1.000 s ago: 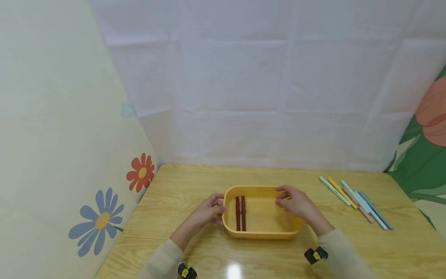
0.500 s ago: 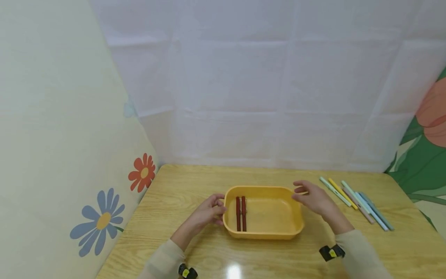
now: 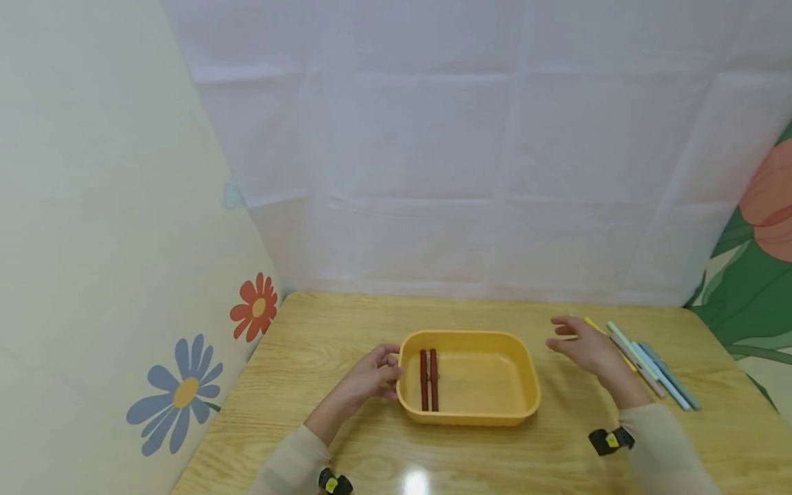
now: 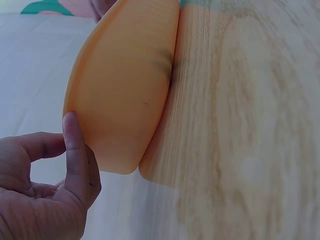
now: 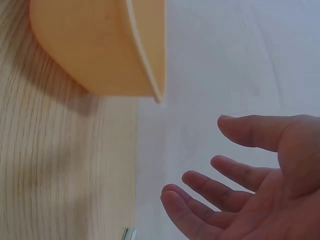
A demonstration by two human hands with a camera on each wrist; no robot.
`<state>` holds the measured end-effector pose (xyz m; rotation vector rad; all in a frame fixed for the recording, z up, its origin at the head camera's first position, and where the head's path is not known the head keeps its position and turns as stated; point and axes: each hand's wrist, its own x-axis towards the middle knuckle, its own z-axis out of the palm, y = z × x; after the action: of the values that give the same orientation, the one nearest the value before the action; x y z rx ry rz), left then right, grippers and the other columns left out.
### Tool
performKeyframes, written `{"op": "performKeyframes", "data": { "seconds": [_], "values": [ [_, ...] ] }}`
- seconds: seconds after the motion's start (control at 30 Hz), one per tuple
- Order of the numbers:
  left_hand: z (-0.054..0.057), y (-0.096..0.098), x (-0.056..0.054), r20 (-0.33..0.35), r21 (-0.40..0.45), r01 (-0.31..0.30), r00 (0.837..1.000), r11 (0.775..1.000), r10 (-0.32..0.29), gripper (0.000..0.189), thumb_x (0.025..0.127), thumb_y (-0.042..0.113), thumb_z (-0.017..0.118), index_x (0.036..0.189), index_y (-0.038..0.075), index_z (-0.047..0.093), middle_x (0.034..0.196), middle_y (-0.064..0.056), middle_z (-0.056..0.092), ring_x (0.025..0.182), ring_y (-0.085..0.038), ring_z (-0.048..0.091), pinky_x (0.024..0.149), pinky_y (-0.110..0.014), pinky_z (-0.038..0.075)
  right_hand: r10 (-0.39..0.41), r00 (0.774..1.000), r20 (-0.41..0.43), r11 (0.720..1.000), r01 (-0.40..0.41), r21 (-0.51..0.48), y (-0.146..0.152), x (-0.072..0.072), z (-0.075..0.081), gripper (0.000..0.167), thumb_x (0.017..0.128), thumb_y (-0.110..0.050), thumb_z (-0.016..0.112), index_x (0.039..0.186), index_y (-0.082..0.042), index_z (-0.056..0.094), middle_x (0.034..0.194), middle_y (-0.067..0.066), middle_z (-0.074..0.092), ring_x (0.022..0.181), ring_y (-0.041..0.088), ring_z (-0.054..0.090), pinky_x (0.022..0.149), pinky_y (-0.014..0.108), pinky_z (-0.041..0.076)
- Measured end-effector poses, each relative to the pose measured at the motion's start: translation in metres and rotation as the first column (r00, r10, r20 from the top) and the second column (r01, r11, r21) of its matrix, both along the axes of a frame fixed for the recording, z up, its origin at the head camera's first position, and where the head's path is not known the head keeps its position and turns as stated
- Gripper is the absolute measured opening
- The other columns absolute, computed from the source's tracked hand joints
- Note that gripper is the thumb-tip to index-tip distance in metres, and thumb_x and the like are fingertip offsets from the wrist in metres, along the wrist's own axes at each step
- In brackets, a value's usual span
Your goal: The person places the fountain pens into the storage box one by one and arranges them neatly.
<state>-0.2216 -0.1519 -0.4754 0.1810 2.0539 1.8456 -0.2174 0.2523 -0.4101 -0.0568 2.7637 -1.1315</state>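
Observation:
A yellow plastic tub (image 3: 470,417) stands on the wooden table, with two dark red pens (image 3: 434,381) lying side by side at its left end. My left hand (image 3: 369,373) holds the tub's left end; in the left wrist view its fingertips (image 4: 71,122) are right at the rim. My right hand (image 3: 584,345) hovers off the tub's right side with nothing in it. The right wrist view shows that hand (image 5: 245,185) with thumb and fingers spread apart. Below and behind it in the head view lie pastel pens (image 3: 662,371), partly hidden by the hand.
The wooden table (image 3: 346,316) ends at a white cloth backdrop (image 3: 402,172). A flower-patterned wall (image 3: 124,240) rises at the left, and another floral panel (image 3: 761,289) stands at the right. Both wrists carry a black camera strap (image 3: 610,441).
My right hand has moved right, from over the tub's right side to near the pastel pens. The left hand stays at the tub's left end, and the red pens keep their place.

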Motion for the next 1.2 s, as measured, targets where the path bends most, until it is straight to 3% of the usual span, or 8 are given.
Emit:
{"op": "performKeyframes", "data": {
  "seconds": [0.43, 0.73, 1.0, 1.2],
  "values": [
    [0.002, 0.001, 0.0, -0.001, -0.004, -0.003, 1.0, 1.0, 0.003, 0.05, 0.093, 0.002, 0.06, 0.139, -0.006, 0.041, 0.097, -0.006, 0.055, 0.074, -0.016, 0.06, 0.059, -0.027, 0.057, -0.031, 0.998, 0.047, 0.998, 0.028, 0.06, 0.027, -0.014, -0.015, 0.069, 0.101, -0.024, 0.058, 0.152, 0.01, 0.027, 0.15, 0.041, 0.03, 0.133, 0.06, 0.036, 0.101, 0.065, 0.045],
    [-0.001, 0.001, -0.001, 0.001, 0.005, -0.015, 1.0, 1.0, 0.015, 0.051, 0.093, 0.001, 0.059, 0.14, -0.006, 0.041, 0.096, -0.006, 0.053, 0.072, -0.014, 0.058, 0.057, -0.025, 0.057, -0.043, 0.998, 0.046, 0.994, 0.038, 0.107, 0.037, -0.022, -0.022, 0.075, 0.101, -0.033, 0.058, 0.152, 0.011, 0.026, 0.151, 0.041, 0.028, 0.134, 0.061, 0.031, 0.106, 0.071, 0.035],
    [-0.002, 0.001, 0.0, 0.0, 0.002, -0.017, 1.0, 1.0, 0.017, 0.051, 0.092, 0.002, 0.06, 0.139, -0.006, 0.042, 0.096, -0.006, 0.053, 0.072, -0.015, 0.059, 0.057, -0.026, 0.056, -0.097, 0.994, -0.047, 0.98, 0.103, 0.17, 0.047, -0.028, -0.034, 0.067, 0.099, -0.026, 0.058, 0.147, 0.015, 0.033, 0.147, 0.04, 0.035, 0.132, 0.06, 0.034, 0.108, 0.069, 0.034],
    [-0.002, 0.001, -0.001, -0.001, 0.003, -0.013, 1.0, 1.0, 0.013, 0.051, 0.092, 0.002, 0.06, 0.139, -0.006, 0.041, 0.097, -0.006, 0.054, 0.074, -0.015, 0.059, 0.058, -0.026, 0.056, -0.122, 0.992, -0.034, 0.979, 0.126, 0.162, 0.053, -0.033, -0.042, 0.066, 0.099, -0.026, 0.057, 0.147, 0.013, 0.033, 0.149, 0.039, 0.035, 0.133, 0.059, 0.035, 0.107, 0.068, 0.036]
  ]
}}
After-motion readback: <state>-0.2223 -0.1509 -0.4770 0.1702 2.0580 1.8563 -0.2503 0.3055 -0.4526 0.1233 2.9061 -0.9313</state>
